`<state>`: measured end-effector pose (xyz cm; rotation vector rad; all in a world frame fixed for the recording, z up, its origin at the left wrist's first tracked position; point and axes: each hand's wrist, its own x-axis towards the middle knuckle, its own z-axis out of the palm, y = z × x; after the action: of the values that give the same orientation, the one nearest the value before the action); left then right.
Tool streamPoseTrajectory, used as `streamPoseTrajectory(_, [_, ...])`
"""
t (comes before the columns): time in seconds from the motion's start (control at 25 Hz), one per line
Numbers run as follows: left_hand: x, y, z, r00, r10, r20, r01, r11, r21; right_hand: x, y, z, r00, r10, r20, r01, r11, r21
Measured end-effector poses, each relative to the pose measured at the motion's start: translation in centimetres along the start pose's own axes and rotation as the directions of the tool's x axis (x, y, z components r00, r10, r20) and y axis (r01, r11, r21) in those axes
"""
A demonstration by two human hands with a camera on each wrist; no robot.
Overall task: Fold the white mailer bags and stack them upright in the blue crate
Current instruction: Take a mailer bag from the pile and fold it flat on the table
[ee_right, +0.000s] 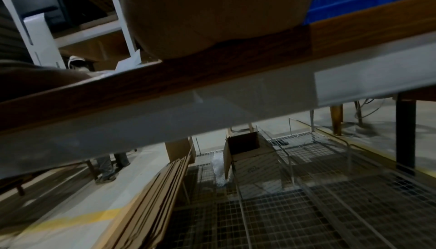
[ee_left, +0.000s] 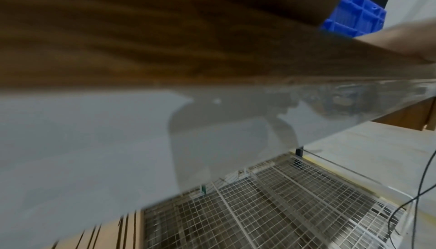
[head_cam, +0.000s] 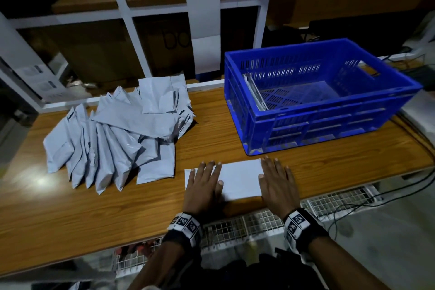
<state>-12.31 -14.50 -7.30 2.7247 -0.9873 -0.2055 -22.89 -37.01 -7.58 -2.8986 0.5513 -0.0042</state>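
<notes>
A folded white mailer bag [head_cam: 240, 178] lies flat near the wooden table's front edge. My left hand [head_cam: 204, 182] presses flat on its left part, fingers straight. On the bag's right end my right hand [head_cam: 277, 180] lies flat too. A heap of unfolded white mailer bags [head_cam: 120, 134] spreads over the table to the left. The blue crate [head_cam: 329, 122] stands at the back right, with a few folded bags [head_cam: 255, 94] upright against its left wall. Both wrist views show only the table edge and palm undersides, with the blue crate [ee_left: 354, 16] behind.
The wooden table [head_cam: 94, 209] has bare surface at front left. White shelf posts [head_cam: 124, 7] and a hanging white sheet [head_cam: 204, 21] rise behind. Wire mesh racks [head_cam: 259, 221] sit under the table edge. Cables [head_cam: 400, 190] trail at the right.
</notes>
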Motion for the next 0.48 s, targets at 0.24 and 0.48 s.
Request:
streamPoseTrajectory(0.24, [0.2,-0.1,0.7,0.999,0.012,-0.038,-0.013,1.0,-0.028,1.0,-6.3,-2.7,0.999,0.015,-0.045,-0.015,1.0,0.01])
streamPoseTrajectory(0.48, [-1.0,-0.7,0.8,0.989,-0.001,-0.145,-0.027,0.981,-0.193,1.1,-7.3,-0.5,0.983,-0.185,0.015,0.186,0.983,-0.013])
